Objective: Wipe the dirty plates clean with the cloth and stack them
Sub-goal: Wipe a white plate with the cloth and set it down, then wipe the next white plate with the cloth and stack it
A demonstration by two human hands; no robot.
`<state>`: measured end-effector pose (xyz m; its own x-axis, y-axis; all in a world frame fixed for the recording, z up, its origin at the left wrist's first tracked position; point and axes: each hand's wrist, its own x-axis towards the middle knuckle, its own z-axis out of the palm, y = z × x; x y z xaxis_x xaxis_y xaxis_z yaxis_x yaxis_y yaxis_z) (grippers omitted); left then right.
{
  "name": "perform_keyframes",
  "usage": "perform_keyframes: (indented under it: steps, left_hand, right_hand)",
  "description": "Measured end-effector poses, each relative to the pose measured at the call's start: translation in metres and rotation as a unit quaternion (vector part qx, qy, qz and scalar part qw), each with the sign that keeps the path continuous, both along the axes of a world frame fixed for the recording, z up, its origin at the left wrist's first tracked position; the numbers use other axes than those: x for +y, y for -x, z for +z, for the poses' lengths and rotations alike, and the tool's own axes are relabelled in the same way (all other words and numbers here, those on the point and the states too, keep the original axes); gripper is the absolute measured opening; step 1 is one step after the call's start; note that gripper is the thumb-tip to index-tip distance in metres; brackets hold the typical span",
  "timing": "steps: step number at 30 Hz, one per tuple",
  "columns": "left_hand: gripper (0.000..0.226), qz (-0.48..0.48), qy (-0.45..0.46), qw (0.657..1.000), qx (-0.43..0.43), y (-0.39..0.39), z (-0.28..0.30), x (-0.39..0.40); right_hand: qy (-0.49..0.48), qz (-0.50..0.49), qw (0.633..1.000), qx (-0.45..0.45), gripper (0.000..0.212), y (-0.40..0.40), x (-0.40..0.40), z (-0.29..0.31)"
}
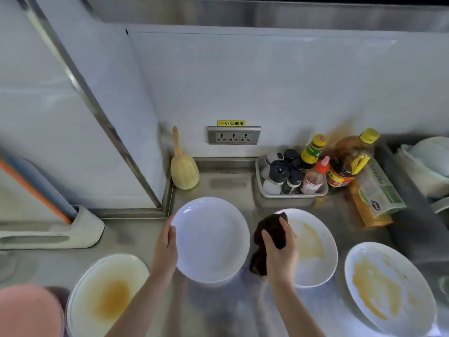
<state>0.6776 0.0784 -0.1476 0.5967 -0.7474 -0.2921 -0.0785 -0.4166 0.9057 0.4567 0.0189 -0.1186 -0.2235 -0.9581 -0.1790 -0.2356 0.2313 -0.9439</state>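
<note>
One stained plate (313,249) is lying just right of the right hand (279,251), whose fingers are gripping the cloth (268,235), while the left hand (167,246) is holding the clean plate (213,239) by its rim

Taking the clean white plate (212,239) as the mark: bare worktop (226,183) lies behind it, open up to the wall sockets (233,135). Behind-left, a straw brush (183,170) fills the corner. Behind-right, a condiment tray (289,176) blocks the way. Three stained plates crowd it (right (315,249), far right (388,288), front-left (107,295)). In front, a worktop strip stays open between the forearms.
</note>
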Motion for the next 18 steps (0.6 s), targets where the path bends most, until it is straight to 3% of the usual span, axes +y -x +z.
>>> perform_keyframes:
  steps: [8, 18]
  left_hand:
    - [0.041, 0.07, -0.008, 0.997, 0.032, 0.014, -0.024, -0.028]
    - [0.058, 0.078, -0.206, 0.972, -0.081, 0.029, -0.033, -0.041]
  right_hand:
    - [-0.045, 0.027, 0.999, 0.002, 0.049, 0.025, 0.025, -0.016]
    - [-0.064, 0.035, 0.997, -0.004, 0.046, 0.069, 0.049, -0.004]
